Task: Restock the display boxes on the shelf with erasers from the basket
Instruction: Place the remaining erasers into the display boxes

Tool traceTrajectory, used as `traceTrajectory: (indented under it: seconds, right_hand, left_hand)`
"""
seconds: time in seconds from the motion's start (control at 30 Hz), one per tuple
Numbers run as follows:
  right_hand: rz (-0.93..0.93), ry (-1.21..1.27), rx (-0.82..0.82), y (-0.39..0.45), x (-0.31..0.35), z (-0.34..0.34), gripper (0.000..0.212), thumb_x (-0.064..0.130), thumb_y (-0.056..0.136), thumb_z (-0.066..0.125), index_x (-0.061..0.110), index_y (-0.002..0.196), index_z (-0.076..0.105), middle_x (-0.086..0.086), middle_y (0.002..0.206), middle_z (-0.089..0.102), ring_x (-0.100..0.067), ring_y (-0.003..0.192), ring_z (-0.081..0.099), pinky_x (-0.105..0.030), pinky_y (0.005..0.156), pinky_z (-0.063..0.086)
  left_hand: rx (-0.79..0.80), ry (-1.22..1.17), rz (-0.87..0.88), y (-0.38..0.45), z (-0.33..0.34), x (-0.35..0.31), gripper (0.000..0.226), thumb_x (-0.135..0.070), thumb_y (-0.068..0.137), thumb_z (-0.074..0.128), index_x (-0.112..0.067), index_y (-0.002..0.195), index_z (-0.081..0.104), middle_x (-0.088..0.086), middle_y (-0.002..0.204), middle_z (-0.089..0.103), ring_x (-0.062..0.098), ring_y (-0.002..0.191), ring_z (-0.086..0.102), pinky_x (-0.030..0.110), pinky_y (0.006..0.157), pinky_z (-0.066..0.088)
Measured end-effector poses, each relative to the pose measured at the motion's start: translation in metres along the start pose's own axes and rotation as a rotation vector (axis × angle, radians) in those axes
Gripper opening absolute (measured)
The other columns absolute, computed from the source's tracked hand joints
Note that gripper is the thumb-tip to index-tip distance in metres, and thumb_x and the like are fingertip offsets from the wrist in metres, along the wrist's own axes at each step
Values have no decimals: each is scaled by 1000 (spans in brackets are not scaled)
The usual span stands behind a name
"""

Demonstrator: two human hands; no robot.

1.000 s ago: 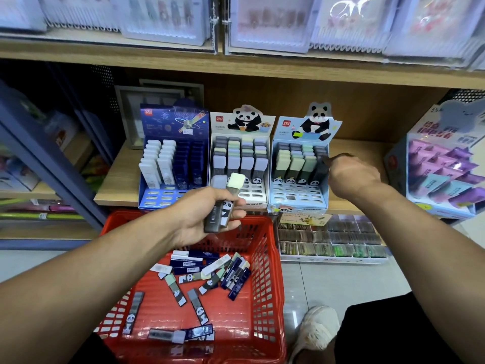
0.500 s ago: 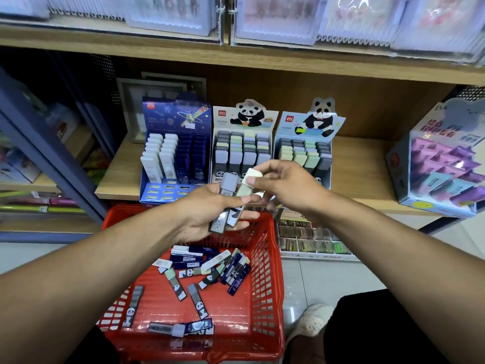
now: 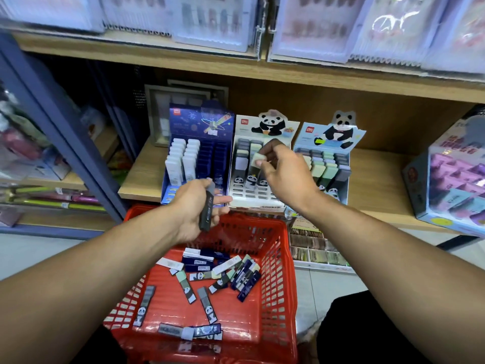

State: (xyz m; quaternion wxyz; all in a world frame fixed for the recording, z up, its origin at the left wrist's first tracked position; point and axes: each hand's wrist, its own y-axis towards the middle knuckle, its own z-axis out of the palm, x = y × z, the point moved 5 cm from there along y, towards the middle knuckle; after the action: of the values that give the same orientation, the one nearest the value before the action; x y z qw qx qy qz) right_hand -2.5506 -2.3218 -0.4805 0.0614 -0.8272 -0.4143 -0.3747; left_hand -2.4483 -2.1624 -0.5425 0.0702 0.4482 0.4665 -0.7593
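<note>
Your right grip [image 3: 280, 172] pinches a pale green eraser [image 3: 258, 158] over the middle panda box [image 3: 258, 164], so this is placement: lower it into an open slot just below, then take the dark eraser [image 3: 206, 208] your left grip [image 3: 195, 206] holds above the basket [image 3: 275, 258].

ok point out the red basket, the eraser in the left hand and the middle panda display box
red basket [image 3: 284, 258]: head view, on its right mesh wall
dark eraser [image 3: 206, 214]: head view, mid-length of its sleeve, below the gripping fingers
middle panda display box [image 3: 244, 126]: head view, on its white header card
</note>
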Motion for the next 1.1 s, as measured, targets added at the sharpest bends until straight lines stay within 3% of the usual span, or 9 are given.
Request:
traceTrajectory:
  seconds: [0.27, 0.47, 0.57, 0.67, 0.8, 0.87, 0.93, 1.0, 1.1]
  right_hand:
    - [-84, -83, 79, 6, -7, 35, 8, 15, 102, 53, 23, 101, 53, 16, 79, 58, 20, 72, 52, -7, 52, 36]
    - [-68, -211, 108, 8, 0, 33, 14, 17, 100, 48, 27, 103, 58, 3, 78, 67, -6, 59, 58, -32, 52, 48]
    - [-53, -451, 76, 10, 3, 29, 36, 14, 97, 47, 30, 122, 67, 0, 96, 75, -22, 80, 68, -33, 69, 55]
    - [-97, -706, 125, 12, 7, 33, 51, 9, 91, 48, 36, 133, 61, -3, 90, 70, -29, 81, 65, -33, 61, 47]
    - [-148, -747, 151, 5, 10, 40, 51, 12, 92, 46, 32, 139, 53, -5, 97, 65, -32, 83, 64, -36, 60, 46]
    - [-136, -638, 73, 4, 13, 36, 34, 21, 99, 43, 30, 125, 63, -3, 96, 68, -29, 83, 66, -35, 65, 49]
    - [-12, -257, 82, 5, 14, 32, 29, 38, 103, 46, 27, 109, 72, -2, 82, 72, -20, 71, 66, -33, 64, 51]
    - [151, 176, 176, 1, 18, 33, 33, 48, 101, 52, 24, 97, 75, -5, 76, 71, -16, 61, 63, -39, 59, 53]
    - [203, 405, 284, -3, 26, 32, 32, 50, 92, 65, 20, 90, 76, -5, 79, 70, -16, 63, 62, -38, 59, 54]
  left_hand:
    - [25, -86, -2, 1, -8, -8, 41, -33, 109, 34, -1, 129, 52, 18, 110, 72, 18, 50, 50, 22, 36, 37]
    - [80, -134, 0, -5, -7, -15, 37, -33, 110, 31, -5, 121, 50, 21, 110, 73, 21, 48, 56, 23, 37, 42]
    - [120, -156, 12, -9, -6, -18, 42, -37, 110, 27, -5, 122, 50, 22, 110, 73, 21, 49, 58, 23, 38, 43]
    - [113, -161, 29, -8, -8, -19, 51, -39, 110, 27, 0, 122, 57, 19, 108, 74, 18, 49, 58, 23, 40, 43]
    - [108, -135, 65, -8, -11, -20, 41, -40, 107, 42, -5, 119, 62, 10, 99, 74, 14, 52, 58, 23, 44, 43]
    - [118, -59, 103, -11, -10, -22, 32, -37, 100, 59, -9, 114, 65, 4, 91, 71, 11, 56, 58, 23, 47, 45]
    - [141, -2, 157, -16, -6, -25, 23, -21, 94, 69, -10, 113, 65, 3, 88, 68, 10, 61, 59, 24, 50, 49]
    - [184, -21, 182, -18, -2, -26, 23, -1, 91, 68, -10, 113, 66, 5, 87, 69, 12, 64, 63, 24, 57, 54]
    - [217, -30, 187, -18, 0, -25, 34, 14, 89, 62, -7, 116, 68, 6, 90, 72, 12, 67, 67, 26, 67, 55]
